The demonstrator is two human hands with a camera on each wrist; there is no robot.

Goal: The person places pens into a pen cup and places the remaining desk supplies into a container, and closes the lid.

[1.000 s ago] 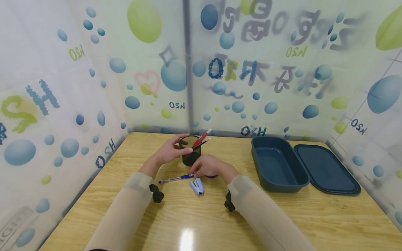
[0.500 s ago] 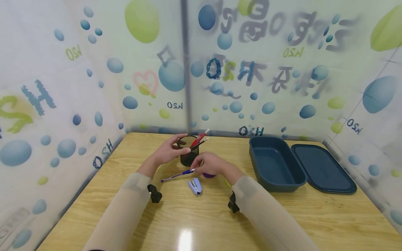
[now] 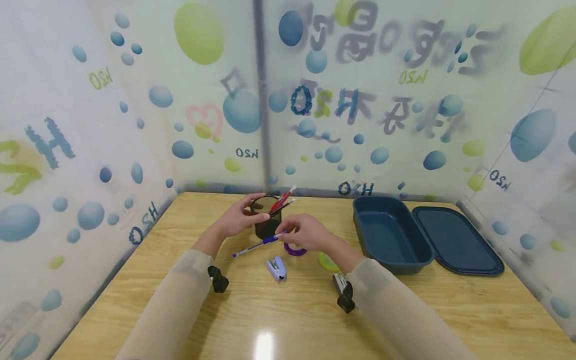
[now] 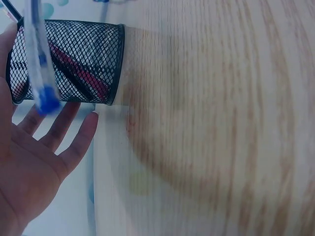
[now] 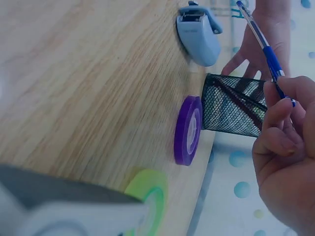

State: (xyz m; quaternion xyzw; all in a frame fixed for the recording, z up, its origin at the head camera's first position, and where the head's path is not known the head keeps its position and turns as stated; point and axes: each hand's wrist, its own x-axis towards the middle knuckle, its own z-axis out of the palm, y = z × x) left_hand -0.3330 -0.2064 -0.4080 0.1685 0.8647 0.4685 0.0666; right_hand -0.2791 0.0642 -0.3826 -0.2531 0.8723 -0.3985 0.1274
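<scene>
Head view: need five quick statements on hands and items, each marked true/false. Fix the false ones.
1. The right hand holds the blue pen. True.
2. The lid covers the box. False: the lid lies beside the box.
3. The left hand holds the cup. True.
4. The stapler is inside the cup. False: the stapler lies on the table.
5. The purple tape is closer to the cup than the green tape is. True.
</scene>
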